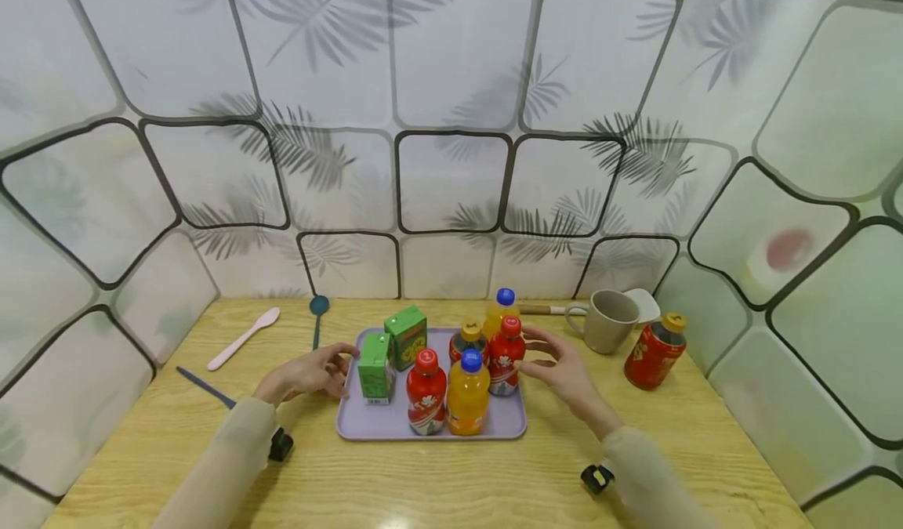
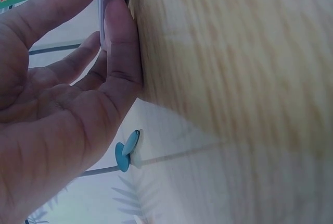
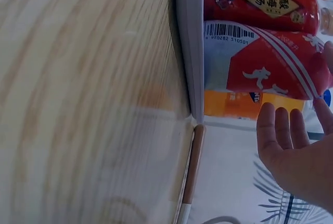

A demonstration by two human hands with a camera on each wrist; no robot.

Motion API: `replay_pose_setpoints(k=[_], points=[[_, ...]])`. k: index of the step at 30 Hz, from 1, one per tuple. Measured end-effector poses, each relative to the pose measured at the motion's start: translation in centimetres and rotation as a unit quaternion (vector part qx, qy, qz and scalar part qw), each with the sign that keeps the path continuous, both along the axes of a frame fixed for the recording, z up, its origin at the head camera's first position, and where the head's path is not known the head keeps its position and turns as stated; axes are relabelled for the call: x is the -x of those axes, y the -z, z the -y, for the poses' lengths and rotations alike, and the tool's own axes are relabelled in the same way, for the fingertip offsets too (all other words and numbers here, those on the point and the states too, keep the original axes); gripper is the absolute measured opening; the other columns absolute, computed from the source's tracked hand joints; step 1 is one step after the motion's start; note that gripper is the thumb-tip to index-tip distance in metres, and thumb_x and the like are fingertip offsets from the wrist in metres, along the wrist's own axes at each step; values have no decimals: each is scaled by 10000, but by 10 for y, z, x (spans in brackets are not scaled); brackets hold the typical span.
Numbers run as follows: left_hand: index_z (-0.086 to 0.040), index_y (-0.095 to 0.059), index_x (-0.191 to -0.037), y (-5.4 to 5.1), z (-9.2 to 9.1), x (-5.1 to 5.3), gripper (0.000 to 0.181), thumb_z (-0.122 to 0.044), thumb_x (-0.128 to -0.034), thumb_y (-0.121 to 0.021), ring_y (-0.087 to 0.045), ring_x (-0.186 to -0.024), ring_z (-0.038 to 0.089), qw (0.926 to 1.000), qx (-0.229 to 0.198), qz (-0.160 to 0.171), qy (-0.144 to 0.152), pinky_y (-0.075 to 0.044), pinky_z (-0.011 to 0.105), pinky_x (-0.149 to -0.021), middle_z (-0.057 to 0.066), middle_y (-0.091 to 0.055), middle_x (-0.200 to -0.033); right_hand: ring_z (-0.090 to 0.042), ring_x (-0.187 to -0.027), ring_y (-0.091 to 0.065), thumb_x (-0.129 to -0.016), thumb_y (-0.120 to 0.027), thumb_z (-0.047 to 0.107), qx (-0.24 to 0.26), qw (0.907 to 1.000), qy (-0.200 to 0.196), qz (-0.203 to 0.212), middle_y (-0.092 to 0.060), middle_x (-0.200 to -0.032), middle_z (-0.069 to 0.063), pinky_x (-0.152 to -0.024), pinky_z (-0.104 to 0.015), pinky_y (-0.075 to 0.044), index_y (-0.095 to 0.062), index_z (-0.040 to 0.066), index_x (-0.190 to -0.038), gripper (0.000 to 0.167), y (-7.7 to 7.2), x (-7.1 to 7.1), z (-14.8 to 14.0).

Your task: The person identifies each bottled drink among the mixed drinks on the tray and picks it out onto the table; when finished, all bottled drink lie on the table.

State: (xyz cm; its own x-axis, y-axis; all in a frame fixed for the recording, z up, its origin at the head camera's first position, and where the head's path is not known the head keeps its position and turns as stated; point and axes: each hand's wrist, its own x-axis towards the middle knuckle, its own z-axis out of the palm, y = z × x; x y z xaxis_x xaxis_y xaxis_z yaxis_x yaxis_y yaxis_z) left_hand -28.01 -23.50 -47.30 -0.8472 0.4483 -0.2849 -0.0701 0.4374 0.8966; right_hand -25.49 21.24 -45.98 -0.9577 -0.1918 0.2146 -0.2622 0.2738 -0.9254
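Observation:
My left hand is at the left edge of a lilac tray, its fingertips touching the rim. In the left wrist view the thumb and a fingertip meet that rim. Beside it stand two green juice boxes. My right hand reaches around a red bottle at the tray's right side, thumb and fingers spread; whether they touch is unclear. Another red bottle and an orange drink bottle stand in front. Behind them are a gold-capped bottle and a second orange bottle.
At right stand a beige mug and a red gold-capped bottle. A wooden-handled spatula lies behind the mug. On the left lie a pink spoon, a teal spoon and a dark blue utensil. Patterned walls enclose the table.

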Motion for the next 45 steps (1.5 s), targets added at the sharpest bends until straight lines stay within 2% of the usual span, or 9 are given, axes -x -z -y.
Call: replay_pose_setpoints(k=[6, 10, 17, 23, 26, 31, 38, 45], points=[[-20, -395, -1391, 2, 0, 3, 707, 43, -775, -736, -490, -878, 216, 10000, 9, -25, 50, -480, 309, -737, 157, -445, -1090, -324, -1209, -533, -791, -809, 123, -20, 9997, 237, -14, -547, -1351, -150, -896, -268, -520, -546, 68, -1371, 639, 0, 2, 12], [-27, -405, -1384, 1, 1, 2, 707, 33, -769, -747, -488, -890, 220, 9999, 134, -28, -17, -478, 307, -749, 157, -453, -1088, -316, -1208, -518, -780, -820, 120, -56, 9994, 350, 6, -523, -1346, -147, -927, -317, -506, -547, 78, -1372, 654, 1, 3, 22], [-18, -406, -1388, 0, 0, 1, 709, 38, -767, -744, -492, -897, 223, 9999, 87, -66, 9, -479, 310, -762, 164, -454, -1092, -295, -1216, -513, -762, -840, 160, -411, 9967, 694, -49, -522, -1332, -126, -966, -437, -477, -532, 107, -1384, 695, 2, 1, 34], [-10, -393, -1397, -1, -1, 0, 716, 53, -772, -735, -485, -881, 220, 10000, 14, -93, 27, -480, 311, -744, 169, -450, -1090, -285, -1201, -528, -742, -851, 135, -195, 9962, 840, -89, -554, -1294, -110, -1014, -504, -456, -558, 111, -1367, 692, 1, -2, 35], [-5, -392, -1394, -1, -1, 0, 713, 62, -770, -730, -480, -873, 217, 10000, 1, -87, 29, -479, 308, -739, 167, -449, -1083, -297, -1202, -530, -741, -848, 107, -116, 9958, 909, -56, -555, -1295, -128, -1015, -512, -456, -556, 77, -1371, 695, 2, -2, 35], [-3, -390, -1391, -2, -2, -2, 712, 73, -768, -726, -489, -873, 219, 10000, 21, -19, -11, -483, 308, -736, 168, -444, -1086, -280, -1196, -535, -738, -854, 121, 24, 9952, 979, -13, -569, -1305, -119, -1016, -485, -463, -566, 81, -1362, 689, 2, -3, 29], [-10, -401, -1390, -1, -2, -8, 721, 67, -758, -740, -478, -899, 231, 9999, 125, -68, -81, -475, 309, -749, 169, -448, -1098, -258, -1180, -541, -727, -867, 185, 69, 9952, 959, -177, -610, -1291, -105, -1005, -449, -476, -588, 90, -1325, 667, -12, -9, 15], [-17, -405, -1391, 0, -4, -6, 710, 50, -768, -739, -473, -890, 225, 9998, 168, -125, -64, -472, 309, -745, 165, -448, -1091, -182, -1125, -544, -738, -863, 259, -166, 9943, 1027, -249, -635, -1244, -76, -914, -220, -490, -604, 122, -1316, 647, -19, -13, -6]])
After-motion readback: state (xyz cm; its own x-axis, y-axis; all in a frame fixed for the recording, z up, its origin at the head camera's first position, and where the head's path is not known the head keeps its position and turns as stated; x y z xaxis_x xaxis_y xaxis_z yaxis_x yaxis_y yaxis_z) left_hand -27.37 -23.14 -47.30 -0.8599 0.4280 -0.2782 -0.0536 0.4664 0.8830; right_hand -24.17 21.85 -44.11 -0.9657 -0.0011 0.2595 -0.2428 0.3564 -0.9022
